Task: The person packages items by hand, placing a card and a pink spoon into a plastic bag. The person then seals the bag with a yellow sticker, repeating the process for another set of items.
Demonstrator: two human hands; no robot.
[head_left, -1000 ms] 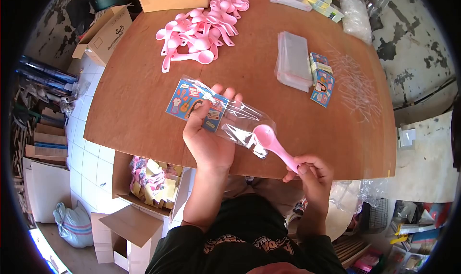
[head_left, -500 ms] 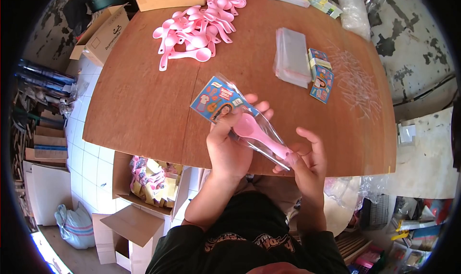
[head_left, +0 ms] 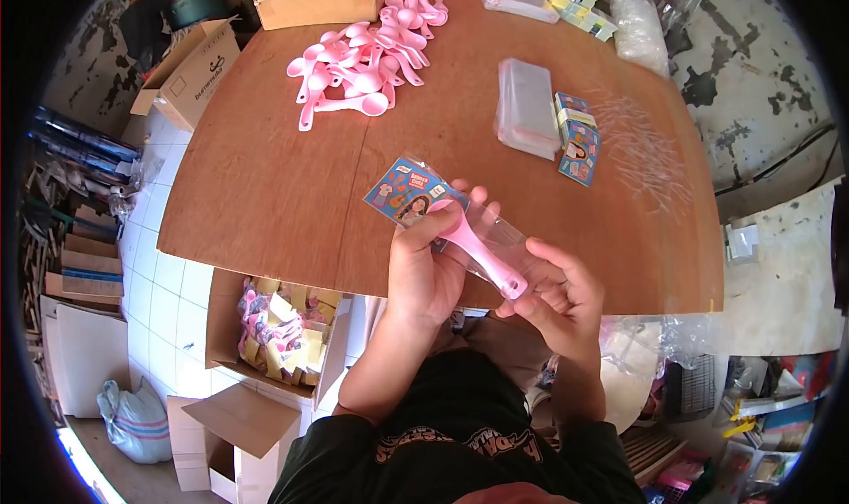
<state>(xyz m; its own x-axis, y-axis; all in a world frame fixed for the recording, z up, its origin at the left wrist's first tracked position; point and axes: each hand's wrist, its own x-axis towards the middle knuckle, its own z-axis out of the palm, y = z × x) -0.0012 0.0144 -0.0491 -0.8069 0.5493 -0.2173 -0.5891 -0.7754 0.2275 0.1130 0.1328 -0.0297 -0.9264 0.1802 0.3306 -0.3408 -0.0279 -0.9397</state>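
My left hand [head_left: 418, 270] is closed around a clear plastic bag [head_left: 502, 231], its thumb pressing on the bowl end of a pink measuring spoon [head_left: 480, 255]. A blue printed card [head_left: 405, 191] shows at the bag's upper left end, beyond my left thumb. At the other end my right hand [head_left: 566, 296] has its fingers curled at the bag's edge, with the thumb by the holed tip of the spoon's handle. Part of the spoon's bowl is hidden under the left thumb.
Loose pink spoons [head_left: 363, 66] lie piled on the wooden table [head_left: 265, 194]. To the right are stacked clear bags [head_left: 528, 106], blue cards [head_left: 578, 146] and scattered thin clear strips [head_left: 641, 150]. An open carton [head_left: 221, 327] with packed pieces stands below the table. A person [head_left: 144, 18] is at the far left.
The spoon, card and bag have shifted slightly down and right. The right fingers have curled in closer to the bag, and the left thumb now covers more of the spoon's bowl.
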